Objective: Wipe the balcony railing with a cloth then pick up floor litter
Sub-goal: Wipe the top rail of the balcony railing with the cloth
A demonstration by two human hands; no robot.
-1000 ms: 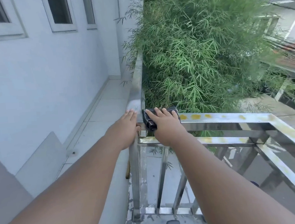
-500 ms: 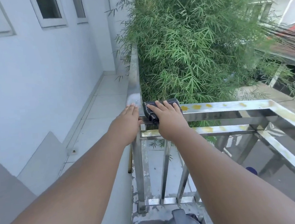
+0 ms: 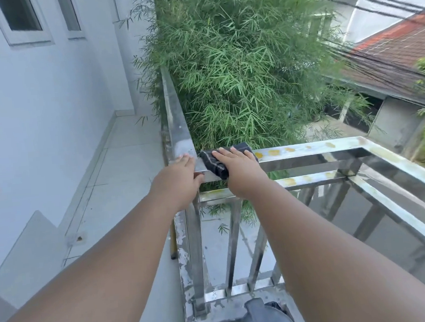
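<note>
Pressing the cloth (image 3: 212,164) onto the railing (image 3: 307,150) with spread fingers to scrub, the right hand (image 3: 241,170) works beside the left hand (image 3: 180,181), laid flat there as a brace.

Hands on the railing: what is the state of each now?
Left hand: open, resting flat on the railing corner.
Right hand: open, pressing the dark cloth onto the railing.

Both bare arms are extended forward to the railing (image 3: 307,149). The left hand (image 3: 179,178) is laid on the railing's corner, with the fingers straight along the top and the thumb set against the near face. The right hand (image 3: 240,171) is placed just beside that corner, palm down, with the fingers straight and pressed flat on the cloth (image 3: 213,164) over the top rail.
</note>
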